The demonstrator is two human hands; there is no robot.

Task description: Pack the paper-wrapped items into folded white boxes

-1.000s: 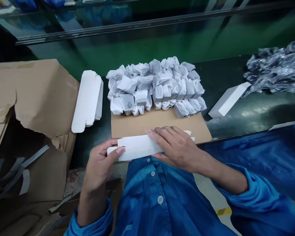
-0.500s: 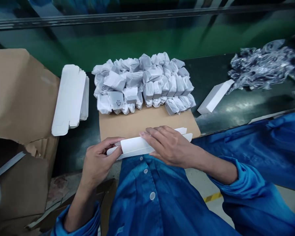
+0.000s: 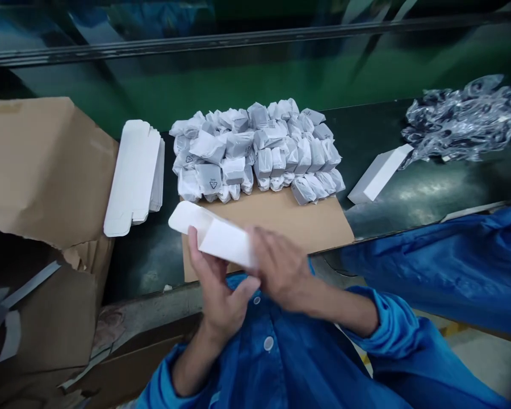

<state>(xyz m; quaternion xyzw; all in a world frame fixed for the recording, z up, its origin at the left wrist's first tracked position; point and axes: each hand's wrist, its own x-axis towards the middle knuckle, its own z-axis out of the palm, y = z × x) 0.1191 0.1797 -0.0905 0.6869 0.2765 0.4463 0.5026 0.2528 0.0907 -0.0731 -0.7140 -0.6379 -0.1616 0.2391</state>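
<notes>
So the white box (image 3: 226, 241) is right around the middle of the frame, held up over the near edge of a brown cardboard sheet (image 3: 323, 227). It's tilted, with its left end higher in the picture and a long rounded flap sticking out toward the upper left.

The right hand (image 3: 281, 267) is pretty blurry, but it's curled around the box's right end and has hold of it. The left hand (image 3: 221, 295) is loosely spread: fingers up against the box near the flap end, thumb splayed off below its lower edge, close to the other hand. Can't tell how much of the weight it takes.

Just above, a pile of wrapped packets (image 3: 255, 150) covers the far part of the sheet, rows of them in thin whitish wrapping, a couple with dark printed marks. Left of those there's a stack of flat white cartons (image 3: 132, 176) on the dark green table (image 3: 147, 261), and a big torn carton (image 3: 38, 165) fills the left side of the frame.

Over to the right, another box (image 3: 380, 175), also white, lies at a slant, its upper end at a heap of clear plastic (image 3: 468, 122) in the upper right. Blue fabric (image 3: 451, 267) shows below that.
</notes>
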